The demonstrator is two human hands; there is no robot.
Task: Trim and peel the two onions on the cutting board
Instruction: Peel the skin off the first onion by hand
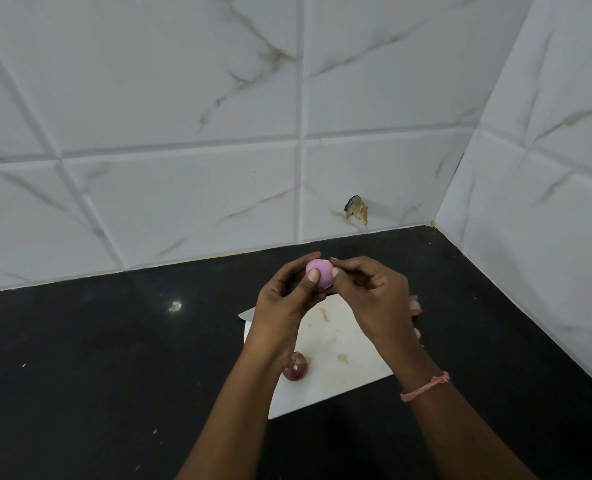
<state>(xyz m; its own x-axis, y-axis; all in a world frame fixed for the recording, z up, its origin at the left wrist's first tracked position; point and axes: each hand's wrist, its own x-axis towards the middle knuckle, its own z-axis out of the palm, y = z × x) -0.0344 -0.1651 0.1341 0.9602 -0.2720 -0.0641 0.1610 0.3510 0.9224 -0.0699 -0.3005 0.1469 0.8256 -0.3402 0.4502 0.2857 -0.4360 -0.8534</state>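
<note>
Above the far edge of the cutting board (336, 344), I am holding a peeled pink onion (318, 273) up in the air, clear of the bench (114, 341). My left hand (287, 299) is cupping it from the left, fingers curled round its far side and the thumb pressing on its front, so that grip is closed on the onion. My right hand (374, 292) is pinching at the onion's upper right edge with thumb and forefinger; whether a strip of skin is between them I cannot tell. A pink thread band (426, 387) is sitting on my right wrist.

Down on the white board, the second onion (296, 367) is lying near the front left edge, dark red skin on it, partly hidden by my left forearm. Thin pinkish scraps of peel (324, 315) are lying scattered over the board's middle. My right hand is blocking the board's right side, where bits of pale pink skin (415, 304) are showing past the wrist. Something white and pointed is poking out behind the board's far left corner; too little is showing to name it. Behind, a broken patch (356, 209) is marking the marbled wall tiles.
</note>
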